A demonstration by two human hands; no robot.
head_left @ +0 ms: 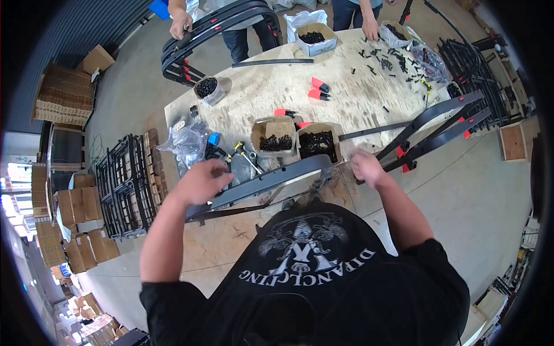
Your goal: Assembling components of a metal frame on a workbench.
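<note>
A dark curved metal rail with small holes lies across the near table edge in front of me. My left hand is over its left end, fingers curved and parted, with nothing visible in it; whether it touches the rail cannot be made out. My right hand is past the rail's right end, its fingers curled closed, and what they hold, if anything, is hidden. Just beyond the rail are two open cardboard boxes, the left box and the right box, both with small black parts inside.
Yellow-handled tools and a clear plastic bag lie left. Red-and-black pieces and scattered black fasteners are farther back. Another black frame juts over the right edge. Across the table, a co-worker's hand grips curved black frames.
</note>
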